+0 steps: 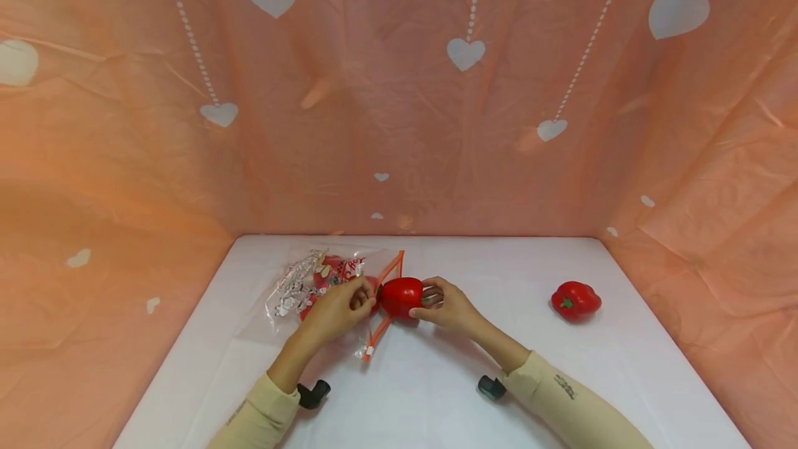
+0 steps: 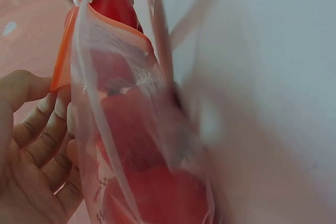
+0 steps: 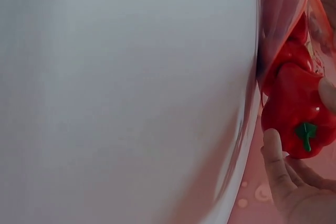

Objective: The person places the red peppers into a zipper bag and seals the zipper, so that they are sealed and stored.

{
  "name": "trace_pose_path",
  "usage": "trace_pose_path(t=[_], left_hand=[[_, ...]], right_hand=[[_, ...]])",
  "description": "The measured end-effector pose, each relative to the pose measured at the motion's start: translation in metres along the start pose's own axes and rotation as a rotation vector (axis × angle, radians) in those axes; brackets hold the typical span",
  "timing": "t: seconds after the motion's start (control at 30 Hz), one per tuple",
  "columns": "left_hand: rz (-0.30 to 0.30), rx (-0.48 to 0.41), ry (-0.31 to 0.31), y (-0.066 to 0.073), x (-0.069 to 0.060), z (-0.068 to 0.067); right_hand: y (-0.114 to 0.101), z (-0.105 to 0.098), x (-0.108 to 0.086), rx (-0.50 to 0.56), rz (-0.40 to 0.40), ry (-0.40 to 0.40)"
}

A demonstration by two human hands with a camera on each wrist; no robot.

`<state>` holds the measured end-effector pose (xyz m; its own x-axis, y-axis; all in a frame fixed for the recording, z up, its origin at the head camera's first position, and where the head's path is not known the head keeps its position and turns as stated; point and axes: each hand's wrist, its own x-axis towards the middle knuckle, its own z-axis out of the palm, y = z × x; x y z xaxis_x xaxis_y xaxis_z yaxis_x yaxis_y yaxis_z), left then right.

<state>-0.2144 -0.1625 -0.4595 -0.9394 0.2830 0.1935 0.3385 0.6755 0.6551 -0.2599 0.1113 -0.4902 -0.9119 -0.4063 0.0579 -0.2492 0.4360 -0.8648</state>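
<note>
In the head view, a red bell pepper [image 1: 402, 296] lies at the mouth of a clear plastic bag [image 1: 352, 348], between the bag's orange edges [image 1: 379, 329], its green stem turned toward the right hand [image 1: 450, 307]. That hand grips the pepper from the stem end, thumb on the near side and fingers on the far side. The left hand [image 1: 339, 307] reaches over the bag, fingers bent close to the opening (how they meet the plastic is hard to make out from up here). More red shapes show through the printed film. A second red pepper [image 1: 576, 301] sits well apart on the white table [image 1: 405, 407], toward its right side, and an orange backdrop [image 1: 399, 158] with pale hearts hangs behind. Both arms wear cream sleeves [image 1: 567, 393]. In the left wrist view, the left hand pinches an orange edge between thumb and forefinger, its other fingers bent beside the film; several red items are stacked inside, and the gripped pepper shows at the far end by the opening. In the right wrist view, the right hand's thumb and fingers hold the pepper from opposite sides, stem facing out of the bag, with red peppers just behind it.
</note>
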Motion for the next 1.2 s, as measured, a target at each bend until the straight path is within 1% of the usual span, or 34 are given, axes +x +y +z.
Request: trace_pose_path(t=[0.17, 0.3, 0.6, 0.93, 1.2], left_hand=[[0.02, -0.004, 0.01, 0.0005, -0.0002, 0.0019], [0.024, -0.007, 0.012, 0.0008, -0.0003, 0.0026], [-0.015, -0.024, 0.007, 0.0025, -0.002, 0.0033], [-0.047, -0.033, 0.01, 0.0034, -0.003, 0.0041], [-0.045, -0.025, 0.002, 0.0042, -0.0026, 0.0036]], right_hand=[[-0.0015, 0.0037, -0.0007, 0.001, 0.02, 0.011], [-0.0027, 0.0038, -0.0018, 0.01, 0.027, -0.001], [-0.0043, 0.001, -0.0044, 0.051, -0.004, -0.068], [-0.0005, -0.0002, -0.0067, 0.071, -0.022, -0.065], [-0.0008, 0.0006, -0.006, 0.122, -0.042, -0.041]])
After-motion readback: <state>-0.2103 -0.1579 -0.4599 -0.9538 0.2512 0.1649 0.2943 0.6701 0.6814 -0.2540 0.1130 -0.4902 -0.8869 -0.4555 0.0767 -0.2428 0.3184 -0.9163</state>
